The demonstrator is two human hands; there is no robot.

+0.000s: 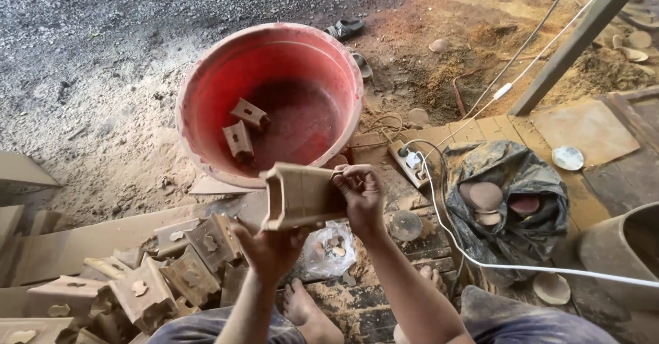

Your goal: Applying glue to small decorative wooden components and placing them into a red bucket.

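Observation:
I hold a brown clay piece [302,194], block-shaped with a flared rim, up in front of me with both hands. My left hand [270,246] grips it from below. My right hand [360,193] holds its right side with the fingers curled over the edge. Beyond it stands a big red plastic tub [206,90] with two similar clay pieces [244,128] lying inside. A heap of several more clay pieces [171,268] lies at the lower left, next to my left knee.
A black plastic bag [522,172] with round clay lumps sits at the right. A white cable [480,262] and power strip [410,162] cross the wooden planks. A clear bag of scraps [329,251] lies near my bare feet [309,310]. A brown vessel [621,251] stands at the far right.

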